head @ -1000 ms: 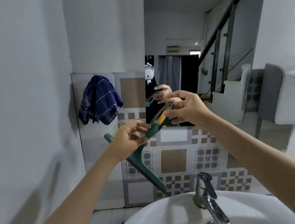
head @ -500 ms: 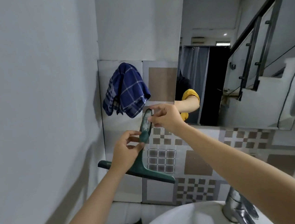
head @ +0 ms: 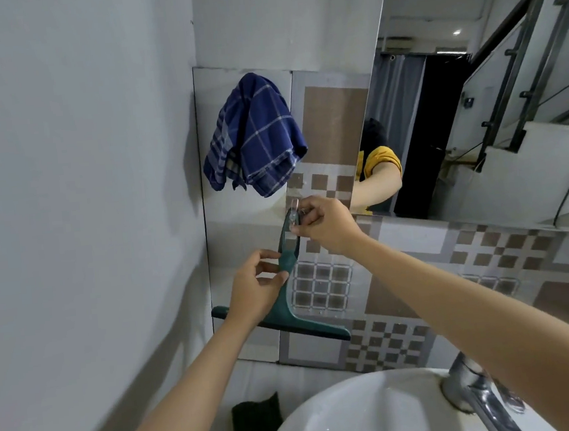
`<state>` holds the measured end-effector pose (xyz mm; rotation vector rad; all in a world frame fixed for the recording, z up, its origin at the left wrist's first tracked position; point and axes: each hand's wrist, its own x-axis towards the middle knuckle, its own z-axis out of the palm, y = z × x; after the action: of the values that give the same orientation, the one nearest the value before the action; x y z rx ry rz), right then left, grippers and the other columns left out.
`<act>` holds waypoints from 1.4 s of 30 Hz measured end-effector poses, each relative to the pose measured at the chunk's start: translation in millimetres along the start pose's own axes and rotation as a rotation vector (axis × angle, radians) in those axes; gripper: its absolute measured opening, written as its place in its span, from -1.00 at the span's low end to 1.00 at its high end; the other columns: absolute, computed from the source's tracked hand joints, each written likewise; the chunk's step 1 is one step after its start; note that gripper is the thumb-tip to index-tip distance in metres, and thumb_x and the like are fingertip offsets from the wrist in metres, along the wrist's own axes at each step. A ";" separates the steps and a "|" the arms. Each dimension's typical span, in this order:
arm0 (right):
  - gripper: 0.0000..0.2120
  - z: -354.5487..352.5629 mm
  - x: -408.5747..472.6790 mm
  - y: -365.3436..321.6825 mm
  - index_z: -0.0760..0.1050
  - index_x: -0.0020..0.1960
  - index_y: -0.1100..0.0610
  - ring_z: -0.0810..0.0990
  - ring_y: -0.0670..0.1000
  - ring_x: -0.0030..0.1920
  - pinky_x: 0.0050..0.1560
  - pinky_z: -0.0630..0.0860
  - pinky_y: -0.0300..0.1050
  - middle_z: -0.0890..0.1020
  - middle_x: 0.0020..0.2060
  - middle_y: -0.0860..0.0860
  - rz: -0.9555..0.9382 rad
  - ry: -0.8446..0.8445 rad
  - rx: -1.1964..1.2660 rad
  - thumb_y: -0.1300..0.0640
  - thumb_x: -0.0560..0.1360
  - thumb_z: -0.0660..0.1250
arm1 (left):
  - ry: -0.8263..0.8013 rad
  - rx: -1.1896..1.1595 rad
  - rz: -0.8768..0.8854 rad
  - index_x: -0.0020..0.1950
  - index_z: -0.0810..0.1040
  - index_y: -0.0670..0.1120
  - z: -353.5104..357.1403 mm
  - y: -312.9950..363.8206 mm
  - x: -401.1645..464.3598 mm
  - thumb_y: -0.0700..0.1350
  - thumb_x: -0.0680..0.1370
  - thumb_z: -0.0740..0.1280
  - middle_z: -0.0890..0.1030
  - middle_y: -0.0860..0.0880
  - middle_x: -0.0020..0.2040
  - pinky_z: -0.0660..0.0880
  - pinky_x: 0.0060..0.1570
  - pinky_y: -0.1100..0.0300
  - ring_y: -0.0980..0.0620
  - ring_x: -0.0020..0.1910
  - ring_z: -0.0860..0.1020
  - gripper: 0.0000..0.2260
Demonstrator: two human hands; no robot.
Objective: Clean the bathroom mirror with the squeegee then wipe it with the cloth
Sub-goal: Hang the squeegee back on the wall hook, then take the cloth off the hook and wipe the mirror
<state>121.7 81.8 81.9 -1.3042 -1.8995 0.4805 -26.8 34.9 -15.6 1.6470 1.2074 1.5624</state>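
A teal squeegee (head: 286,313) hangs upright against the tiled wall, blade at the bottom, its looped handle top at a small clear wall hook (head: 293,203). My left hand (head: 256,288) pinches the squeegee's neck. My right hand (head: 323,224) grips the top of the handle at the hook. A blue checked cloth (head: 255,137) hangs on the wall just above and to the left. The mirror (head: 473,113) fills the upper right and reflects an arm in a yellow sleeve.
A white basin (head: 345,416) with a chrome tap (head: 477,394) sits below. A dark sponge (head: 256,420) lies left of the basin. A plain grey wall (head: 68,199) closes in on the left. The mirror reflects a staircase railing.
The squeegee has gone from tilted in front of the mirror to upright by the wall hook on the left. Both hands moved left with it, and my view turned left.
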 end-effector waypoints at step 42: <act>-0.76 -143.5 5.2 -192.8 0.60 0.13 0.03 0.58 -0.02 -0.13 -0.31 0.52 -0.28 0.58 -0.13 -0.04 -0.124 -0.183 -0.110 0.21 0.49 0.40 | -0.240 -0.640 -0.173 0.37 0.29 0.22 -34.6 188.4 1.0 0.13 0.49 0.28 0.50 -0.07 0.33 0.21 0.31 -0.35 -0.21 0.27 0.46 -0.54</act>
<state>111.5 -7.7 304.8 -1.2384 -2.1713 0.4495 -17.9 -52.5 154.7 1.2241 0.6111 1.3970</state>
